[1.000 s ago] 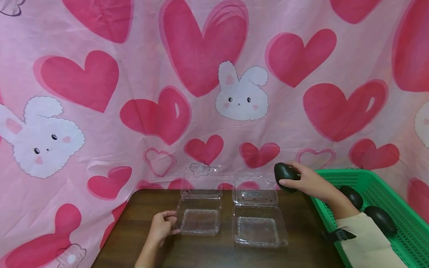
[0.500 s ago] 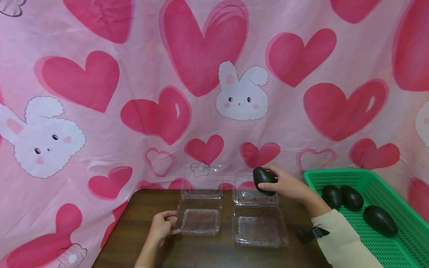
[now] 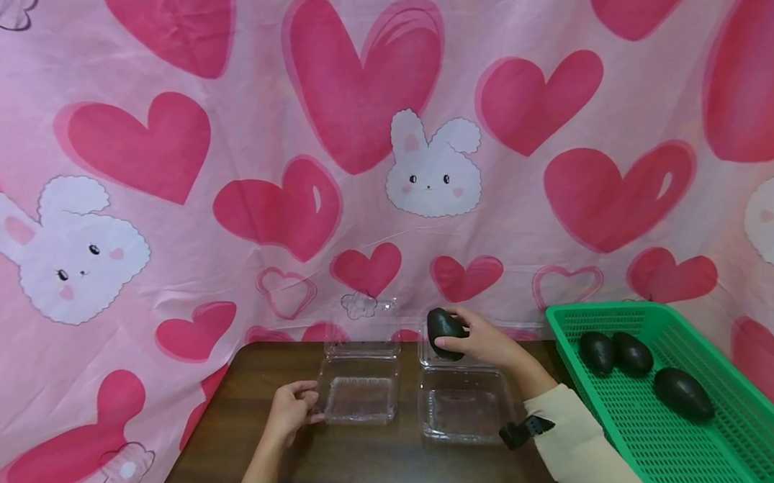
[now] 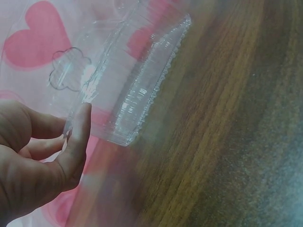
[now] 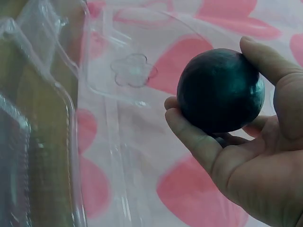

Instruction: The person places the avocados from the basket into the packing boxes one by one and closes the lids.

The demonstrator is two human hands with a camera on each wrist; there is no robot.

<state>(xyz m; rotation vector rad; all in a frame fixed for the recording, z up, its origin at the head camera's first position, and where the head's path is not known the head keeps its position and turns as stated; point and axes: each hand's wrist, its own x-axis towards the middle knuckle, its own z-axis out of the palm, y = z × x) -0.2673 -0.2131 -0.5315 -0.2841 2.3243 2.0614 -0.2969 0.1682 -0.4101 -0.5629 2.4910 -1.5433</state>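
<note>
My right hand (image 3: 478, 340) grips a dark green avocado (image 3: 444, 334), holding it up over the lid side of the right clear plastic clamshell container (image 3: 467, 434). In the right wrist view the avocado (image 5: 220, 90) sits between thumb and fingers. At the left, my left hand (image 3: 290, 408) pinches the left side edge of the other clear clamshell container (image 3: 362, 418), as the left wrist view also shows at its rim (image 4: 87, 90). Both clamshells stand with lids raised at the back, and nothing lies inside either one.
A green plastic basket (image 3: 668, 438) stands on the right, with three avocados in it, such as the nearest avocado (image 3: 683, 394). The brown wooden table (image 3: 397, 464) ends at a pink heart-patterned cloth (image 3: 367, 221) hanging behind it.
My right hand has carried the avocado leftward from beside the basket to above the right clamshell's lid. The left hand has stayed at its container's edge.
</note>
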